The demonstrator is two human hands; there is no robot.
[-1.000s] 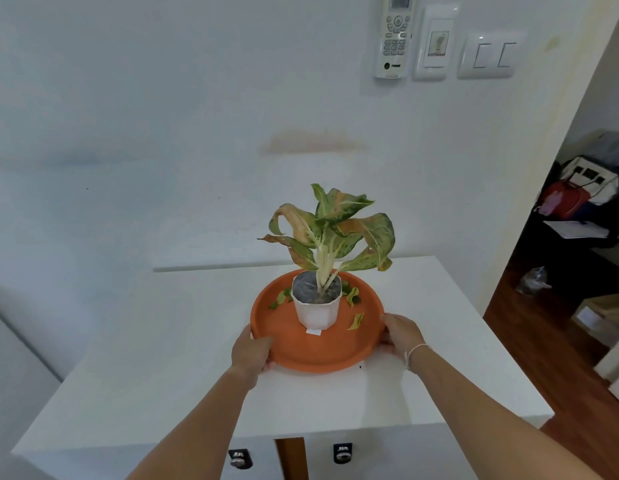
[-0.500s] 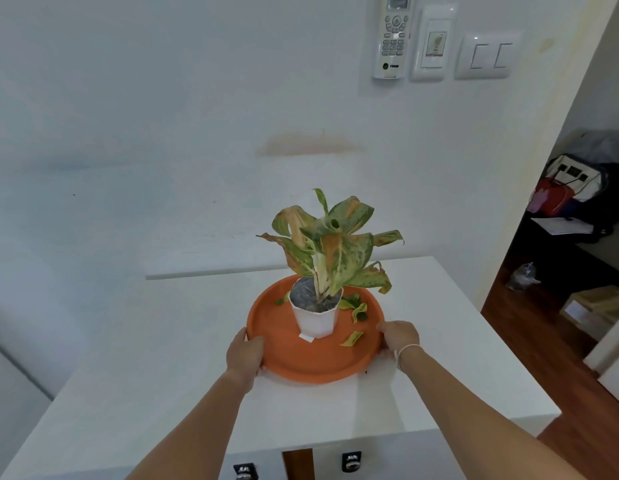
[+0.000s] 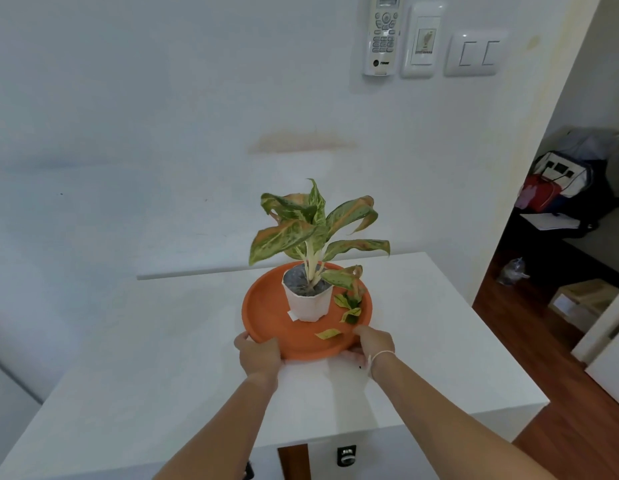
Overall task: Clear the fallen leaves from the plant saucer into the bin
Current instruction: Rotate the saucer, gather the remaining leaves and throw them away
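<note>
Both hands, left hand point(image 3: 259, 353) and right hand point(image 3: 373, 342), each grip closed on the near rim of the orange saucer point(image 3: 266, 317) on the counter point(image 3: 162, 358), have turned it, bringing the fallen leaves point(image 3: 349, 306) to the right, nearer the right hand for picking

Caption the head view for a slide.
Both hands, left and right, grip the orange saucer holding a potted plant and fallen leaves.

The saucer point(image 3: 266, 313) sits on the table point(image 3: 162, 358) before me, the pot point(image 3: 308, 303) in it toward the far side. Fallen leaves point(image 3: 349, 306) lie right of the pot. My left hand point(image 3: 259, 355) and right hand point(image 3: 373, 344) grip the near rim.
</note>
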